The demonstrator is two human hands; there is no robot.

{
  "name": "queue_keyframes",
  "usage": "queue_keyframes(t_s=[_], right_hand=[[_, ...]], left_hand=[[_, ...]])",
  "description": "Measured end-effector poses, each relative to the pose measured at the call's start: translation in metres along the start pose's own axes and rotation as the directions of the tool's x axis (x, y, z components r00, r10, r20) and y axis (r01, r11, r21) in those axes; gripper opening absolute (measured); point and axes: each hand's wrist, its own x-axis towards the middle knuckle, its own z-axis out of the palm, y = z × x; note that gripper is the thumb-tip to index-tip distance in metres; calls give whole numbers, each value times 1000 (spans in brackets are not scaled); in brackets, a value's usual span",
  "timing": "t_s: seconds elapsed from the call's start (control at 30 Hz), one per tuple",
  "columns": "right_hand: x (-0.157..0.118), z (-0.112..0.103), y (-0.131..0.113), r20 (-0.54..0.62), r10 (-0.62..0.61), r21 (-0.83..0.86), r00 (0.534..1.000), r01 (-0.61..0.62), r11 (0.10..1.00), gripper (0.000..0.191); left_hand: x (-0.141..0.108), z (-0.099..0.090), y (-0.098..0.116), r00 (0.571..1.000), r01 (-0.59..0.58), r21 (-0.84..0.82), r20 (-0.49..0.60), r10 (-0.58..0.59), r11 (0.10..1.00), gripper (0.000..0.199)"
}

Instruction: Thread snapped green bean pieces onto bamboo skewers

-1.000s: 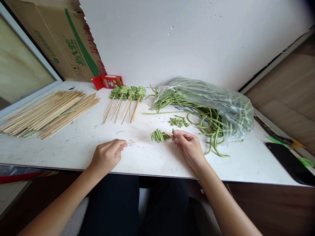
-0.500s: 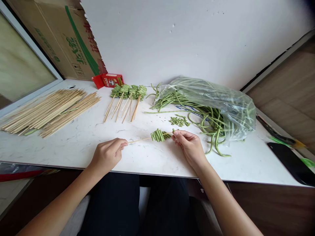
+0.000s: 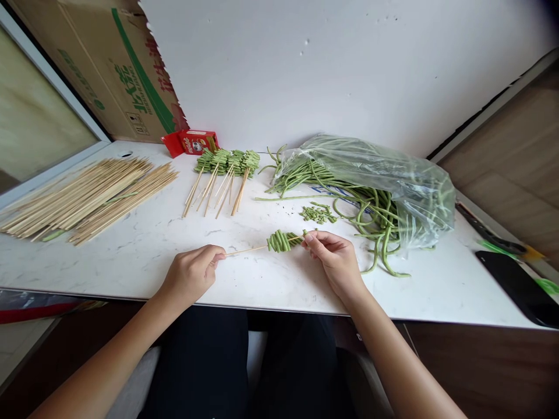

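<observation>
My left hand (image 3: 191, 271) pinches the bare end of a thin wooden skewer (image 3: 247, 251). Folded green bean pieces (image 3: 282, 241) are threaded along the skewer's other part. At that end, the thumb and fingers of my right hand (image 3: 334, 256) are closed on a green bean at the skewer's tip. Behind, several finished bean skewers (image 3: 227, 162) lie side by side, their sticks pointing toward me. A small pile of short bean bits (image 3: 318, 213) sits beyond my right hand. Long green beans (image 3: 349, 195) spill from a clear plastic bag (image 3: 419, 186).
Loose wooden skewers (image 3: 96, 192) cover the left of the white table (image 3: 262, 285). A red packet (image 3: 194, 142) stands at the back before a cardboard box (image 3: 131, 75). On the right lie a black phone (image 3: 515, 285) and a dark-handled tool (image 3: 489, 230).
My right hand has shifted very slightly left along the skewer's tip, with the bean still between its fingers. My left hand is nearly unmoved.
</observation>
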Motion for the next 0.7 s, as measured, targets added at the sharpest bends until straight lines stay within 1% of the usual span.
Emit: queue_keyframes(t_s=[0.3,0.47,0.6,0.7], right_hand=[[-3,3,-1,-39,-60,-22,997,59,998,27],[-4,4,1,-18,-10,-17,1000,9,1000,30],[-6,8,3,-16,45,41,999,-44,998,34],[-8,13,4,8,65,60,998,-65,996,34]], left_hand=[[0,0,-1,999,15,-22,31,-15,1000,36],[-2,-1,-1,999,25,-38,31,-24,999,39],[-2,-1,-1,999,21,-21,27,-21,1000,38],[-2,0,0,1000,12,-23,28,-11,1000,38]])
